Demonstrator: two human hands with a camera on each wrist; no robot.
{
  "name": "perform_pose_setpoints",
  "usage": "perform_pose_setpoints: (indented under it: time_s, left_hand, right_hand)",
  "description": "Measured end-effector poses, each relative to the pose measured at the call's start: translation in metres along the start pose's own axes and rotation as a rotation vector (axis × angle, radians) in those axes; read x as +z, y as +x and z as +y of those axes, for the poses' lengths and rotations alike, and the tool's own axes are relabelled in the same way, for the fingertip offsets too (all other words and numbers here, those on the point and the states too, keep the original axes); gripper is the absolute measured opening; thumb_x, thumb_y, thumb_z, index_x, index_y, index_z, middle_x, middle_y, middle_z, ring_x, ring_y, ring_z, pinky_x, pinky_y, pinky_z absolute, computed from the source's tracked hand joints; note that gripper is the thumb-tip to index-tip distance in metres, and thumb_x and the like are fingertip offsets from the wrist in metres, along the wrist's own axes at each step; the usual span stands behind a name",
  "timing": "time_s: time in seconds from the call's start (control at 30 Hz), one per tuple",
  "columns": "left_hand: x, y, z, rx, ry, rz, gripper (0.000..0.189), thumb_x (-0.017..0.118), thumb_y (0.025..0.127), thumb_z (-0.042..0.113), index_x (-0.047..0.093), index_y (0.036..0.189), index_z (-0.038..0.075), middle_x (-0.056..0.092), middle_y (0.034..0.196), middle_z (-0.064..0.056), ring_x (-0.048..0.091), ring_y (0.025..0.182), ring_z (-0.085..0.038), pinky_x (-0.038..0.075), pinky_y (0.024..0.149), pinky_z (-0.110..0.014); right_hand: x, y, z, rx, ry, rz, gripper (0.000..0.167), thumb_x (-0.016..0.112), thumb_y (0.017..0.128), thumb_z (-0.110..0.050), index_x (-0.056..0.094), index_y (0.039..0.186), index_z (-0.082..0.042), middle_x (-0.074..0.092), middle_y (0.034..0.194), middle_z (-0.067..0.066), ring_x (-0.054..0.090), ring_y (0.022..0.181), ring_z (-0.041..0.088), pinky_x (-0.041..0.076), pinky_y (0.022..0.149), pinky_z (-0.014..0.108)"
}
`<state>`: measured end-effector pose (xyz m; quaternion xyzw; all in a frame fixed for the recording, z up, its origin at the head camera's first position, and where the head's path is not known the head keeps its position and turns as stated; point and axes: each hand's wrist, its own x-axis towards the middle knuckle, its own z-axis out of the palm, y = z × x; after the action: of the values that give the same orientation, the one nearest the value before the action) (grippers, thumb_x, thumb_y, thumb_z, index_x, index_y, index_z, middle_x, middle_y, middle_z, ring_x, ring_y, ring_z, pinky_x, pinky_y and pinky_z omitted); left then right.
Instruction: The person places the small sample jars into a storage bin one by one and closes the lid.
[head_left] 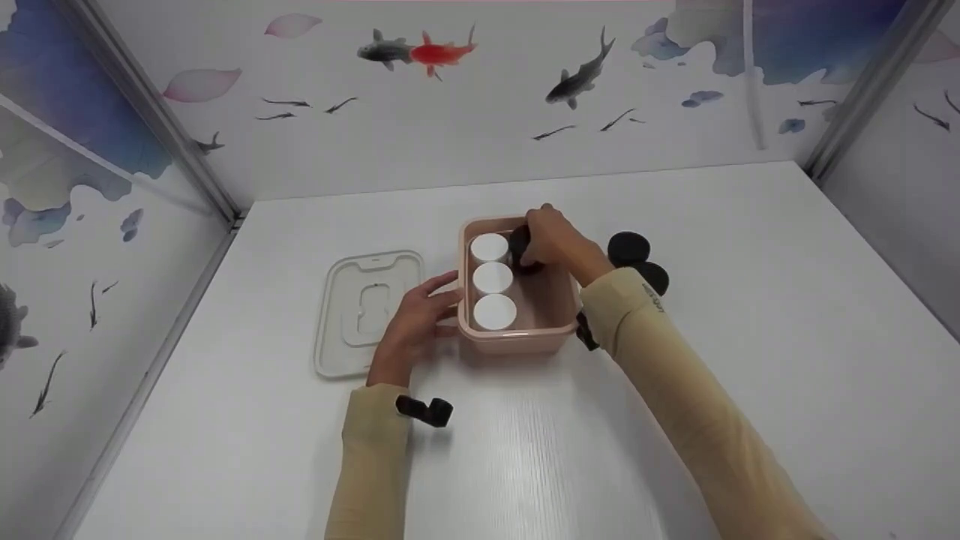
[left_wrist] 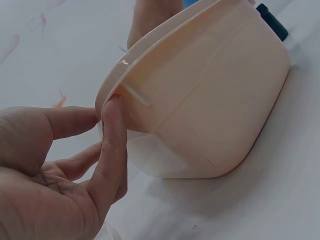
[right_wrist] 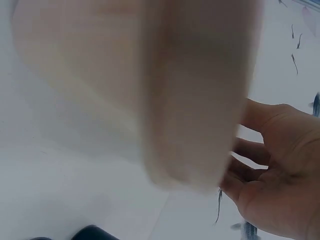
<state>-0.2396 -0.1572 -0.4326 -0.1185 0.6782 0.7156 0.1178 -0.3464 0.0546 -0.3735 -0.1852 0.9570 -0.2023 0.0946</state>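
Note:
A pale pink plastic box (head_left: 519, 343) stands uncovered on the table, with several white round-topped containers (head_left: 493, 278) in a row along its left side. My left hand (head_left: 421, 315) pinches the box's left rim, its fingers under the lip in the left wrist view. Over the far right part of the box, my right hand (head_left: 551, 238) grips a black round-topped container (head_left: 523, 259) beside the farthest white one. Seen from the right wrist, the blurred box wall hides what the right fingers (right_wrist: 247, 150) hold.
A flat whitish lid (head_left: 341, 330) lies left of the box, partly behind the left hand. Two black round-topped pieces (head_left: 628, 248) stand close together to the right of the box, near the right forearm. Printed walls (head_left: 487, 135) border the table at the back and sides.

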Motion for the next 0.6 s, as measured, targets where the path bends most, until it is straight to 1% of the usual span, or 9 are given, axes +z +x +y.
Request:
perform_pose_setpoints:
  time_s: [0.23, 0.4, 0.47, 0.6]
  left_hand:
    - [0.002, 0.002, 0.0, -0.009, 0.017, 0.005, 0.046, 0.065, 0.098, 0.022, 0.055, 0.143, 0.02, 0.07, 0.126, -0.012, 0.071, 0.106, -0.02, 0.061, 0.074, -0.031]
    - [0.002, 0.002, 0.0, -0.017, 0.011, 0.008, 0.046, 0.065, 0.098, 0.022, 0.055, 0.142, 0.021, 0.069, 0.127, -0.012, 0.071, 0.106, -0.02, 0.061, 0.074, -0.031]
    - [0.001, 0.002, 0.0, -0.017, 0.004, 0.008, 0.045, 0.065, 0.098, 0.021, 0.056, 0.142, 0.021, 0.069, 0.128, -0.012, 0.07, 0.106, -0.02, 0.061, 0.074, -0.031]
    - [0.0, 0.002, -0.001, -0.017, 0.004, 0.01, 0.045, 0.066, 0.097, 0.022, 0.056, 0.141, 0.021, 0.069, 0.128, -0.011, 0.07, 0.107, -0.02, 0.061, 0.074, -0.031]
  right_hand:
    - [0.006, 0.001, 0.002, 0.001, -0.009, 0.0, 0.059, 0.08, 0.082, -0.007, 0.056, 0.134, 0.009, 0.052, 0.129, 0.027, 0.055, 0.114, 0.033, 0.049, 0.103, 0.046]
    - [0.006, 0.0, 0.003, -0.014, -0.02, -0.005, 0.059, 0.079, 0.083, -0.008, 0.055, 0.134, 0.009, 0.052, 0.131, 0.029, 0.054, 0.114, 0.033, 0.05, 0.102, 0.046]
    - [0.003, 0.0, 0.004, -0.028, -0.023, -0.006, 0.058, 0.078, 0.084, -0.009, 0.055, 0.134, 0.009, 0.051, 0.131, 0.029, 0.054, 0.116, 0.035, 0.049, 0.102, 0.047]
    - [-0.005, -0.003, 0.004, -0.046, -0.008, -0.017, 0.061, 0.075, 0.088, -0.014, 0.051, 0.139, 0.007, 0.049, 0.138, 0.029, 0.05, 0.128, 0.038, 0.045, 0.109, 0.048]
